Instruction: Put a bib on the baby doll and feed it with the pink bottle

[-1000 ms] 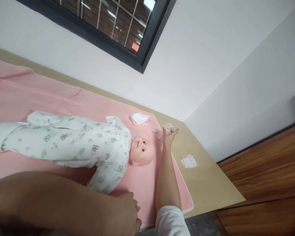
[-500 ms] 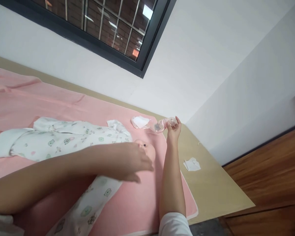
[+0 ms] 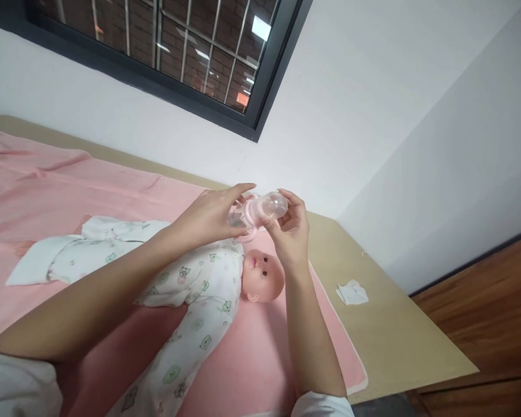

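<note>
Above the doll's head, both hands hold a clear baby bottle (image 3: 252,213) with a pink collar and handles, tilted on its side. My left hand (image 3: 211,215) curves around the bottle's body, thumb below and fingers above. At the other end, my right hand (image 3: 294,234) grips the clear domed cap (image 3: 275,205) between thumb and fingers. Just beneath them is a baby doll (image 3: 267,281) on its back, its face showing, dressed in a white printed outfit (image 3: 217,278). My left forearm hides part of the doll's body.
A pink blanket (image 3: 243,359) covers much of the tan tabletop (image 3: 399,341). Folded white tissue (image 3: 352,292) lies at the right. White walls and a dark-framed window (image 3: 254,116) stand behind the table, and wooden panelling (image 3: 495,313) is at the far right.
My left hand has moved from over the doll's face up to the bottle and closed around it. My right hand has brought the bottle slightly left and up. The doll's face is uncovered.
</note>
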`<move>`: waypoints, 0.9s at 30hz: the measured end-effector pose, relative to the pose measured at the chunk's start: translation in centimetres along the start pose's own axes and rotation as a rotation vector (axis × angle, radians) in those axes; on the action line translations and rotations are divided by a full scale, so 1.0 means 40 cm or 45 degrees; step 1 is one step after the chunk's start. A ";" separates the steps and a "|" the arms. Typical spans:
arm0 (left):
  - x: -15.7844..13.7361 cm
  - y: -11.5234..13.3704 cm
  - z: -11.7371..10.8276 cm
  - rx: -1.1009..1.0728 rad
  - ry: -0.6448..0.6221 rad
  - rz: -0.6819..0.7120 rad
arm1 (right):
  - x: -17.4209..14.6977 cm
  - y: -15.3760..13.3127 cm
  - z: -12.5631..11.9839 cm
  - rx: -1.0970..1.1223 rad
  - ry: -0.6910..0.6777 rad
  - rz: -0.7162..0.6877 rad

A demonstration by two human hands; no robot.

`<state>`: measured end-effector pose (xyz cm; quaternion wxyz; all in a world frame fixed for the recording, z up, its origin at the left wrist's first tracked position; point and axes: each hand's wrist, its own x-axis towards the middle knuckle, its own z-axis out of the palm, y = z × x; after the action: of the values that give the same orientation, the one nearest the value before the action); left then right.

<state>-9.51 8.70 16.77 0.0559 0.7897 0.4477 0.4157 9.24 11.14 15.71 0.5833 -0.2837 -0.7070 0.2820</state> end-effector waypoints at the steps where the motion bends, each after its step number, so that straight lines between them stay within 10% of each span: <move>1: -0.001 0.004 -0.003 0.003 -0.026 -0.032 | -0.008 -0.005 0.017 0.010 -0.003 0.010; 8: -0.002 0.008 -0.015 0.099 -0.196 -0.180 | -0.046 -0.006 0.087 0.018 -0.060 0.024; 27: -0.007 -0.020 0.004 0.378 -0.253 0.006 | -0.029 -0.007 0.039 -0.043 -0.230 0.166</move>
<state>-9.99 9.00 16.13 -0.0183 0.8274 0.4947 0.2652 7.86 9.98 14.89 0.4927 -0.3125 -0.7413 0.3318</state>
